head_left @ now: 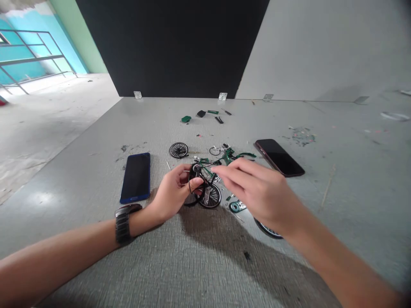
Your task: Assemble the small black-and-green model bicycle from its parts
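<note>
My left hand (176, 188) is closed around a miniature black bicycle (210, 196), its thumb pressed against the frame; a spoked wheel shows below the fingers. Close to the bicycle's upper right side, my right hand (257, 184) is pinched with thumb and forefinger together. What sits in that pinch, if anything, is too small to make out. Just beyond both hands lies a small green bicycle frame (228, 156) among loose parts. A teal-and-silver chainring piece (236, 207) rests beneath the right hand. Partly hidden by the right wrist is another small wheel (268, 230).
A blue-edged phone (136, 177) lies left of my hands, a dark phone (279, 157) to the right. A loose spoked wheel (179, 150) lies farther back. Behind it are a green piece (186, 119) and several small parts. A black upright panel (173, 47) borders the grey surface.
</note>
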Demonstrator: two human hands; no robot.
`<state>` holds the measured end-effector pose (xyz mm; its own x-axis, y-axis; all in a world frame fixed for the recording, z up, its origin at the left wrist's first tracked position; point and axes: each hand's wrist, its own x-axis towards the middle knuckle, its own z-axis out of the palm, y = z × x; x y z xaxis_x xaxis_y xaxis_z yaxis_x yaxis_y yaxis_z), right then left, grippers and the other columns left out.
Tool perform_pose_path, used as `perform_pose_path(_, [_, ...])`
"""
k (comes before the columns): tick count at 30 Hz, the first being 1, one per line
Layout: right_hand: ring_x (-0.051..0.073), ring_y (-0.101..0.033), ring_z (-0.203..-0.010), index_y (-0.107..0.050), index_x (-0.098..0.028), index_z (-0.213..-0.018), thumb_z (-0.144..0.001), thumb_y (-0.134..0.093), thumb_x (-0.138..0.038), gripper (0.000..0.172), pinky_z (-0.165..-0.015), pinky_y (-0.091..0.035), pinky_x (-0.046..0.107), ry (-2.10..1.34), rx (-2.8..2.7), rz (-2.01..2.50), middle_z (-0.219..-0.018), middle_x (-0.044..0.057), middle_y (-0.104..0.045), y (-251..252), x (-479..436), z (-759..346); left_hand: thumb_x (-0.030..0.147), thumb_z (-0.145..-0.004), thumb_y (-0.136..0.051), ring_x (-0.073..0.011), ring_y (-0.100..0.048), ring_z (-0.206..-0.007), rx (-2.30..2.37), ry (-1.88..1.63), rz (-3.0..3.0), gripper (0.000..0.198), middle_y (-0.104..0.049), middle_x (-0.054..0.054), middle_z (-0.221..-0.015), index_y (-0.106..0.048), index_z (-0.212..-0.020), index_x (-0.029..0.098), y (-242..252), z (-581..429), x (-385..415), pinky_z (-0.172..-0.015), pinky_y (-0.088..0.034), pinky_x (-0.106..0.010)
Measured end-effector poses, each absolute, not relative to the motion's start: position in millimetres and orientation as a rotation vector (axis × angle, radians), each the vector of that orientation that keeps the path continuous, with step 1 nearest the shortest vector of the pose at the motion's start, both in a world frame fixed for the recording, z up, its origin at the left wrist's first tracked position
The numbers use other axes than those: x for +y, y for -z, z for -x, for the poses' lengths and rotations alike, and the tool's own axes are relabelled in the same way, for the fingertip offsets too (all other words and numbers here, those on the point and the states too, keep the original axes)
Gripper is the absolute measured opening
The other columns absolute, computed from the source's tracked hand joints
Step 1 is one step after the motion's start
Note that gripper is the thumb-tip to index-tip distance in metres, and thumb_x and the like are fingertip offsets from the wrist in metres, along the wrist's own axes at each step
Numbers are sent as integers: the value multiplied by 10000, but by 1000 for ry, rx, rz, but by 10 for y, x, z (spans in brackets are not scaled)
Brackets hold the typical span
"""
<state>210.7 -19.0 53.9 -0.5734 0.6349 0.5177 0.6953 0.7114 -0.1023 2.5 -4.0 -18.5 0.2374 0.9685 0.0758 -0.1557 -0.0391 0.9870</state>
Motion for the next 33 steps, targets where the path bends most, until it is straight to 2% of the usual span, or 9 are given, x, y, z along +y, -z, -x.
perform_pose_path(6, [141,-646,-731,-715,-165,-1122,-1007,-485,-138,258,-688,-528,280,116,-2332,1016,-886,57,-700,-421,-218,-2002,409,-840,-763,-148,-678,-721,946,-1158,-1316,376,-716,-55,-909,-609,-1068,152,236,-27,-61,-676,-562,-284])
perform_pose_path(11, [157,-638,-737,-717,-172,-1102,-1001,-479,-122,264,-692,-520,292,257,-2354,1008,-847,59,-691,-437,-232,-1973,420,-846,-755,-147,-663,-710,973,-1140,-1356,374,-701,-39,-874,-607,-1071,161,221,-25,-72,-689,-554,-290])
perform_pose_path(20, [186,-638,-754,-706,-115,-1124,-984,-457,-75,289,-652,-524,309,442,-2471,1033,-831,83,-668,-445,-248,-1912,412,-839,-752,-194,-663,-789,1014,-1144,-1420,340,-716,-56,-886,-644,-1062,180,237,-23,-63,-706,-566,-324])
perform_pose_path(28, [216,-636,-781,-701,-116,-1121,-972,-441,-56,306,-645,-520,331,584,-2558,1052,-853,95,-680,-497,-281,-1873,412,-860,-729,-183,-643,-770,1034,-1098,-1451,322,-696,-41,-849,-627,-1052,174,191,-19,-70,-690,-526,-299])
perform_pose_path(33, [223,-639,-780,-704,-127,-993,-975,-477,-88,232,-680,-530,353,575,-2554,1046,-848,93,-679,-517,-282,-1837,446,-862,-723,-173,-624,-714,989,-1086,-1437,347,-679,-32,-808,-632,-1053,172,186,-24,-71,-658,-510,-293])
